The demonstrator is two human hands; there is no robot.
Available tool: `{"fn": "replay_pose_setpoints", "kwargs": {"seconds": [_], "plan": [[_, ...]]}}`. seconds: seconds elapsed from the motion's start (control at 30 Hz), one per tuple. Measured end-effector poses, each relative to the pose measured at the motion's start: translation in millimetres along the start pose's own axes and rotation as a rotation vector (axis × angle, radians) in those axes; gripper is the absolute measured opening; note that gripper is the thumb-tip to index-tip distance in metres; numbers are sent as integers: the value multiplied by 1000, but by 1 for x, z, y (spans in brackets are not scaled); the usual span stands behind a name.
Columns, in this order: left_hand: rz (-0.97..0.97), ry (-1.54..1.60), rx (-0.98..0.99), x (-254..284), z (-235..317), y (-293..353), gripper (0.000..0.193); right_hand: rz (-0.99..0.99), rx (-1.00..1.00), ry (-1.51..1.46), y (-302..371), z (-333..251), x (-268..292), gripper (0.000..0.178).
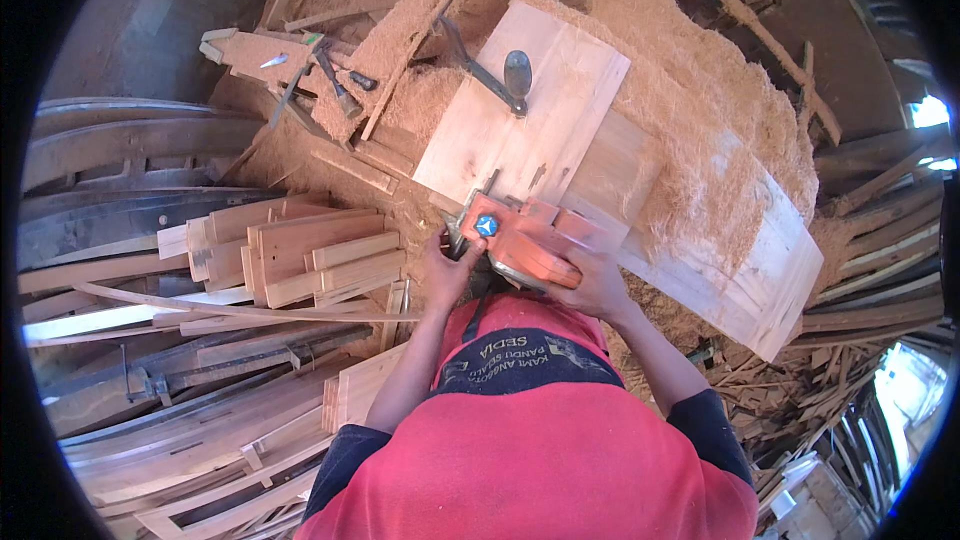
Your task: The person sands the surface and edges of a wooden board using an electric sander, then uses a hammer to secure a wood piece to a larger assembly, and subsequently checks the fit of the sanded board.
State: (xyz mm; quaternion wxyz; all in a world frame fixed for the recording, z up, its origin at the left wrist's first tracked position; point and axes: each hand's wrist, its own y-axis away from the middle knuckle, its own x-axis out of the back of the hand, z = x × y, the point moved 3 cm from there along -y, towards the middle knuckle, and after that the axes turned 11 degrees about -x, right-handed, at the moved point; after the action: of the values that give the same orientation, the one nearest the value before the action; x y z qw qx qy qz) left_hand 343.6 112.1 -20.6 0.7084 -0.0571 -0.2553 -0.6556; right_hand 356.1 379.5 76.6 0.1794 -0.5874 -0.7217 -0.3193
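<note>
An orange electric planer [535, 252] with a blue front knob sits at the near edge of a pale wooden board [570, 65]. My right hand [595, 285] is wrapped round its rear handle. At the planer's left side my left hand [447, 268] grips the metal side fence [462, 222], thumb close to the knob; part of its fingers is hidden. A bar clamp [517, 75] with a dark handle presses on the board's upper part. Under and to the right of that board lies a wider pale plank [775, 270], partly covered by shavings.
Wood shavings [700, 130] are heaped right of the board. A hammer [335, 85] and other hand tools lie at the upper left. Stacked wooden blocks [310, 250] stand left of me, among long curved timbers [130, 155]. Offcuts [790, 390] cover the floor at the lower right.
</note>
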Motion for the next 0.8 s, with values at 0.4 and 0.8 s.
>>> {"fn": "replay_pose_setpoints", "kwargs": {"seconds": [0.4, 0.8], "plan": [[84, 33, -74, 81, -43, -77, 58, -98, -28, 20, -77, -70, -50, 41], [139, 176, -53, 137, -35, -133, 47, -211, 5, -23, -148, -117, -97, 44]]}}
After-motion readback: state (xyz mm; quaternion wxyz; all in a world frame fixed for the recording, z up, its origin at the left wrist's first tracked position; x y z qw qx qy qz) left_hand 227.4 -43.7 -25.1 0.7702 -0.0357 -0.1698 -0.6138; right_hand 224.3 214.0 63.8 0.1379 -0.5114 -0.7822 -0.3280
